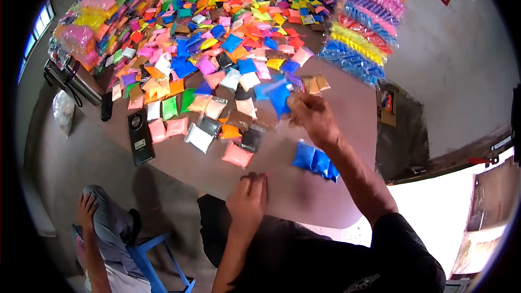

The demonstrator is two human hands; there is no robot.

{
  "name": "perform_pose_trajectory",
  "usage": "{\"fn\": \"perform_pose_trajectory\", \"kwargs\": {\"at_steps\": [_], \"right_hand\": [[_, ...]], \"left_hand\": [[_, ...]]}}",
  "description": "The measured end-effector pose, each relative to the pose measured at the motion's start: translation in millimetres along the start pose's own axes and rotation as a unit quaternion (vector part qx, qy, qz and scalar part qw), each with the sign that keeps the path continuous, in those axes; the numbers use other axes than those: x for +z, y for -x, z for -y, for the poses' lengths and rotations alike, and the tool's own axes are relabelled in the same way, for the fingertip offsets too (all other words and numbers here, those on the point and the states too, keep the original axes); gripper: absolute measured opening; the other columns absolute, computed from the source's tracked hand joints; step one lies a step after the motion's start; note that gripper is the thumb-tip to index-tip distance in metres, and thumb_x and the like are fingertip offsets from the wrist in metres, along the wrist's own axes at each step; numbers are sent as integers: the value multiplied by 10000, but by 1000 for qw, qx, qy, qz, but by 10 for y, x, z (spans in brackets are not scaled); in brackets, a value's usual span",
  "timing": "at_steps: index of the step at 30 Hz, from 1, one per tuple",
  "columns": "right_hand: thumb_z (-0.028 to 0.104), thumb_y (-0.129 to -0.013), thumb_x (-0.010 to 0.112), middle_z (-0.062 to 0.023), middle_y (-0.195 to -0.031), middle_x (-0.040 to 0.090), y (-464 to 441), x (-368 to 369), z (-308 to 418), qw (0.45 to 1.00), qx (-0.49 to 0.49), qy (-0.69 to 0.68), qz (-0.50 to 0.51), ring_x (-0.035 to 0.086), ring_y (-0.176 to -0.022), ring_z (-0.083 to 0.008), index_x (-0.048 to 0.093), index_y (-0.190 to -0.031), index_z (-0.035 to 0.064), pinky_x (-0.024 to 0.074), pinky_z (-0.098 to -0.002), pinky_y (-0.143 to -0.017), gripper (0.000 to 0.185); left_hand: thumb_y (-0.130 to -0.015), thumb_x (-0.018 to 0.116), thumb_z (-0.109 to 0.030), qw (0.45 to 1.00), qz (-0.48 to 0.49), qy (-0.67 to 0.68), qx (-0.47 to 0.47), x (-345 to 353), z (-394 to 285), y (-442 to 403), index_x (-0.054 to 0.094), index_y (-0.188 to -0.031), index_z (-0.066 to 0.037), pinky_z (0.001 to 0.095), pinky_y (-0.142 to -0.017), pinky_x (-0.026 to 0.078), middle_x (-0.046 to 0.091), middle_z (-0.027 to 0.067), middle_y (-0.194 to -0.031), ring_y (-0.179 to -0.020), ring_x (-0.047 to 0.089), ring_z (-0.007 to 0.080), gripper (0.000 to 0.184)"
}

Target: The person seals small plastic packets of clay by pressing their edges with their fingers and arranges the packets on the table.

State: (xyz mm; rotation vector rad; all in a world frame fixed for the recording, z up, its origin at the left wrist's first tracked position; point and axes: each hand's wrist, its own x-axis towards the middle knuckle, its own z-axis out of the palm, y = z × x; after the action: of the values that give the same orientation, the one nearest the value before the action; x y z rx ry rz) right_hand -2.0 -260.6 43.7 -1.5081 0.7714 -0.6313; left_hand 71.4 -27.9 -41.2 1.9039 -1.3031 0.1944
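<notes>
My right hand (313,119) pinches a blue packet (280,99) by its edge, above the front of the colourful heap. A short row of overlapping blue packets (316,161) lies on the table under my right forearm. My left hand (248,198) rests at the near table edge with its fingers curled in, and nothing shows in it. Just beyond it lies a salmon-pink packet (237,154). Close by are a white packet (199,138), a black packet (252,139) and an orange packet (230,132).
A large heap of multicoloured packets (217,21) covers the back of the brown table (347,125). Bagged bundles (366,27) stand at the right back, more bags (87,27) at the left. A phone (141,137) and a steel flask (81,81) lie left. Another person's hand (87,209) rests on a knee.
</notes>
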Motion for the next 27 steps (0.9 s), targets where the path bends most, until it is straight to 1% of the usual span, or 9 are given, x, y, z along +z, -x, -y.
{"fn": "perform_pose_trajectory", "kwargs": {"at_steps": [1,5,9,11,12,15,20,22,27], "right_hand": [[259,-991,623,-41,-760,660,202,46,-30,999,14,-45,-6,635,-679,-115,696,-919,-10,511,-262,-628,287],[225,-1007,616,-29,-770,671,785,146,-204,997,40,-67,26,588,-644,-89,712,-1045,-4,498,-248,-624,250],[192,-1007,648,-21,-745,654,1165,366,-483,983,72,-170,23,603,-654,-96,717,-1110,11,461,-239,-582,220],[176,-1006,651,-26,-786,666,1264,453,-569,979,82,-180,47,612,-664,-101,716,-1126,13,492,-236,-605,212],[170,-1012,641,-30,-816,670,1302,501,-598,981,74,-169,58,621,-674,-104,709,-1139,6,513,-243,-627,219],[159,-1021,624,-36,-892,670,1433,613,-693,986,39,-134,87,634,-753,-108,678,-1187,-9,535,-252,-695,242],[126,-993,649,-48,-1011,684,1490,573,-685,990,-30,-56,123,625,-861,-94,651,-1212,-9,519,-238,-748,258],[101,-990,641,-39,-977,666,1432,581,-792,984,-39,-50,169,594,-839,-80,662,-1191,-8,502,-238,-726,229],[25,-938,651,-18,-885,645,1405,617,-969,986,-45,-38,158,579,-802,-89,677,-1004,-5,504,-260,-724,77]], "left_hand": [[-853,759,-117,1000,5,-3,2,2,9,-17,707,-982,-96,390,-648,531,656,74,-933,-772,662,296,141],[-862,746,-145,998,13,-53,15,-63,31,-31,707,-1015,-76,399,-720,542,656,85,-976,-880,649,274,173],[-889,738,-147,993,-49,87,-68,-220,-84,23,694,-1036,-28,344,-770,539,685,110,-1013,-887,671,287,194],[-926,715,-146,906,-19,358,-224,-277,-99,84,681,-1053,-1,297,-780,517,695,96,-1016,-880,664,202,195],[-968,679,-135,882,-16,406,-238,-313,-157,94,666,-1063,28,253,-783,492,691,64,-1004,-885,621,110,190],[-988,650,-105,810,-3,505,-297,-318,-192,148,655,-1069,42,225,-794,483,678,40,-980,-875,608,76,168],[-984,643,-90,826,-18,465,-317,-357,-153,338,662,-998,32,223,-693,498,662,10,-858,-798,594,57,125],[-952,669,-126,905,-26,336,-260,-210,-22,546,667,-896,-3,263,-611,456,600,-5,-749,-698,516,59,135],[-981,672,-173,857,0,418,-301,-159,-75,688,626,-903,-25,214,-570,416,545,-49,-747,-679,490,18,174]]}}
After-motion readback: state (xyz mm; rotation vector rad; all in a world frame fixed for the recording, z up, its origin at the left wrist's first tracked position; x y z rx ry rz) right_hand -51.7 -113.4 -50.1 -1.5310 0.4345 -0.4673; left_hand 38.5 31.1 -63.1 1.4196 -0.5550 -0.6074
